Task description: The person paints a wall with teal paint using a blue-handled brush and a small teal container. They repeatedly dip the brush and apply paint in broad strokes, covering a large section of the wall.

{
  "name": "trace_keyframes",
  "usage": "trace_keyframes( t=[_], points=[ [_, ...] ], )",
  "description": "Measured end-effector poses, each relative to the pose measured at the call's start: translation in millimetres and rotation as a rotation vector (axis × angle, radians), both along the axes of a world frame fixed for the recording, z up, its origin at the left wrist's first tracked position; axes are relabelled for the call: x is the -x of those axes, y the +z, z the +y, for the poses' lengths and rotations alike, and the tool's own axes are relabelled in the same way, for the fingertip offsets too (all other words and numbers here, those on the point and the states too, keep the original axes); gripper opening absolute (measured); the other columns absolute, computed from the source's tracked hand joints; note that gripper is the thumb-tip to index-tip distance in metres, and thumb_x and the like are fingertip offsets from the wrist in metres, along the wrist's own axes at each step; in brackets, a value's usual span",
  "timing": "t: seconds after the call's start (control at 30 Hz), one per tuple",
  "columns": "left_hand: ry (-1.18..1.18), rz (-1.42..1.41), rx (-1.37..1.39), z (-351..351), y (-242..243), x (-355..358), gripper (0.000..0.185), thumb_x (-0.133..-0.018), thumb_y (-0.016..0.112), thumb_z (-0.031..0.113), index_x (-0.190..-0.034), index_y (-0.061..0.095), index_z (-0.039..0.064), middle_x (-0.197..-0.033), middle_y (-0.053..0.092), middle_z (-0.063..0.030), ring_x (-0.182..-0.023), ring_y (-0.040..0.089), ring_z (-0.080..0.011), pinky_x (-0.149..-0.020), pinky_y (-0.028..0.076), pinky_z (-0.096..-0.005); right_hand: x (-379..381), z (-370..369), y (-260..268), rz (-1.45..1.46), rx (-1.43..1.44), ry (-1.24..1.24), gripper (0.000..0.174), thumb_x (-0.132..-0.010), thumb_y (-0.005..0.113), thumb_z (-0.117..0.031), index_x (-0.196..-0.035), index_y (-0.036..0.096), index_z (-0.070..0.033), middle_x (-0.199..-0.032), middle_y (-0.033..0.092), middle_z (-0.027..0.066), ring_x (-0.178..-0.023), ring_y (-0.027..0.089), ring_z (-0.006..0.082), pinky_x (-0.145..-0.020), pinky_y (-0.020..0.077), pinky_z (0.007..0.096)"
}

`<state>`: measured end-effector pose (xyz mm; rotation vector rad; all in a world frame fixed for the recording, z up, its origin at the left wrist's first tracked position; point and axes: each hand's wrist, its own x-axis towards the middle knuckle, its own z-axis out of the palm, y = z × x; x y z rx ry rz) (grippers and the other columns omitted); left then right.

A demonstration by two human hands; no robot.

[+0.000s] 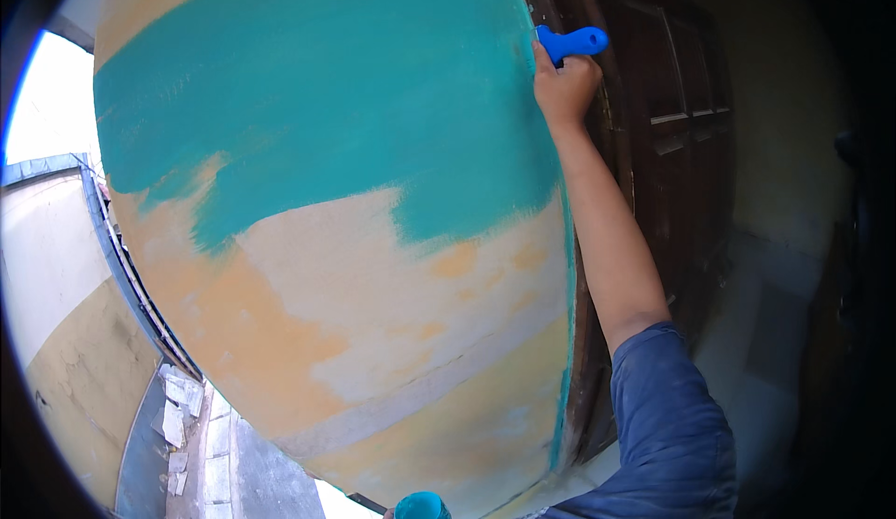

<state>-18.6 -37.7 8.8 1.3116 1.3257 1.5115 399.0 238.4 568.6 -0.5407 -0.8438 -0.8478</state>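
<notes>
My right hand [570, 92] grips a painting tool by its blue plastic handle [584, 41], raised to the upper right edge of the wall [336, 281]. The tool's working end is mostly hidden, though it sits where the teal paint [336, 92] borders the dark wooden door frame [560, 1]. Wet-looking teal covers the wall's upper part with ragged lower edges. Below it the surface is patchy beige and orange-yellow. At the bottom edge of the view is a cup of teal paint [422, 506]; only a fingertip of my left hand [388, 513] shows, against the cup's side.
A dark brown panelled door [672, 85] stands right of the frame, with a shadowed tiled floor [763, 351] beyond. To the left, outdoors, are a two-tone wall [77, 337], broken white slabs [178, 407] and a paved strip [269, 473]. A narrow teal line [563, 414] runs down beside the frame.
</notes>
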Motion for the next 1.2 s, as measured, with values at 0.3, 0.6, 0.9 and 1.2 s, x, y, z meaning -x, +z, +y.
trace_keyframes(
  t=[0.3, 0.6, 0.9, 1.2],
  points=[
    [-0.032, -0.023, 0.062, -2.8, 9.0, 13.4, 0.104, -0.062, 0.094, 0.003, -0.145, 0.031, 0.005, -0.131, 0.055, -0.017, -0.121, 0.059, -0.0276, -0.101, 0.051, -0.0444, 251.8, -45.6, -96.6, -0.805, 0.134, 0.417, 0.037, -0.072, 0.074, 0.0, -0.108, 0.07, -0.005, -0.085, 0.061, 0.0119, -0.077, 0.067, 0.0348, -0.062, 0.0532, 0.0424],
    [-0.173, -0.263, 0.074, 6.7, -23.2, 45.1, 0.104, -0.065, 0.091, 0.002, -0.148, 0.03, 0.011, -0.137, 0.056, -0.0177, -0.122, 0.06, -0.0259, -0.104, 0.051, -0.0431, 151.0, -24.9, -118.2, 0.055, 0.263, 0.718, 0.025, -0.087, 0.079, -0.011, -0.07, 0.064, 0.001, -0.059, 0.06, 0.0042, -0.057, 0.054, 0.0104, -0.054, 0.0412, 0.0345],
    [-0.167, 0.01, 0.036, 2.1, -42.6, 82.3, 0.101, -0.069, 0.091, 0.01, -0.147, 0.028, 0.013, -0.135, 0.058, -0.014, -0.118, 0.062, -0.0254, -0.097, 0.054, -0.0463, 222.5, -46.4, -150.5, -0.314, 0.174, 0.08, 0.011, -0.088, 0.075, -0.007, -0.093, 0.066, -0.004, -0.074, 0.052, 0.0125, -0.061, 0.059, 0.0335, -0.053, 0.0462, 0.0433],
    [-0.221, 0.122, -0.129, -4.0, -32.9, 92.5, 0.085, -0.08, 0.086, 0.021, -0.147, 0.034, 0.013, -0.132, 0.06, -0.0159, -0.116, 0.064, -0.0277, -0.094, 0.056, -0.0467, 204.0, -33.2, -195.5, -0.058, 0.367, 1.096, 0.01, -0.09, 0.08, -0.012, -0.093, 0.075, -0.004, -0.082, 0.069, -0.0007, -0.07, 0.06, 0.007, -0.06, 0.0465, 0.0262]
  ],
)
